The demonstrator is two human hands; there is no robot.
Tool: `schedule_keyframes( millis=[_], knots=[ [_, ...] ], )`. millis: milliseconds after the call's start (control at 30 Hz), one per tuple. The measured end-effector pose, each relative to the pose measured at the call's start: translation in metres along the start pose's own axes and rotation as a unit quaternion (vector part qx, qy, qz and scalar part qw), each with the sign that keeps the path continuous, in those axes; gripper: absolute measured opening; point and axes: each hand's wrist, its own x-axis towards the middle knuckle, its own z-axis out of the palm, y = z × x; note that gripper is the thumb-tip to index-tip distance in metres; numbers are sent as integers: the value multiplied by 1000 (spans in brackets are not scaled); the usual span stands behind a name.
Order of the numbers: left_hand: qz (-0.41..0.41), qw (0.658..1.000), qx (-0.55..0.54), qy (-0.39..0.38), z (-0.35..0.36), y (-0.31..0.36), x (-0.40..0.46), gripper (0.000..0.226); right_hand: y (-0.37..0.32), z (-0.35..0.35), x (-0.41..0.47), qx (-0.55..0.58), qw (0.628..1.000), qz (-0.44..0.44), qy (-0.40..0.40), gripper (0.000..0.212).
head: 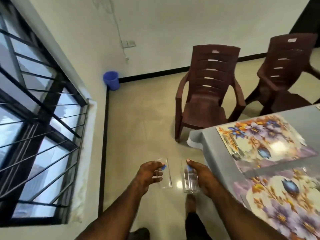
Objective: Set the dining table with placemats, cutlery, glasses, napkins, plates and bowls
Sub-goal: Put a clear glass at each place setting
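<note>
My left hand (149,174) grips a clear drinking glass (166,177) with a small blue mark, held upright over the floor. My right hand (201,175) grips a second clear glass (189,182) the same way, just left of the table's edge. The dining table (218,153), under a grey cloth, stands at the right. Two floral placemats lie on it: a far placemat (270,139) with a spoon (233,149) along its left side, and a near placemat (285,205).
Two brown plastic armchairs stand beyond the table, the nearer chair (206,94) by its corner, the other chair (285,71) at far right. A blue bucket (111,80) sits in the room's corner. A barred window (34,118) fills the left wall. My feet show below.
</note>
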Motion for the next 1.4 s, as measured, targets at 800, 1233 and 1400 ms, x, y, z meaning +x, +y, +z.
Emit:
schedule_keyframes(
  millis=[800, 1233, 1400],
  knots=[
    [-5, 991, -115, 67, -124, 353, 380, 54, -369, 220, 416, -68, 994, 20, -85, 57],
    [-72, 997, -16, -7, -119, 584, 608, 58, -548, 245, 580, 89, 996, 27, 12, 46],
    [-75, 995, 6, -64, -77, 666, 707, 44, -633, 219, 670, 81, 997, 11, 11, 40]
  ],
)
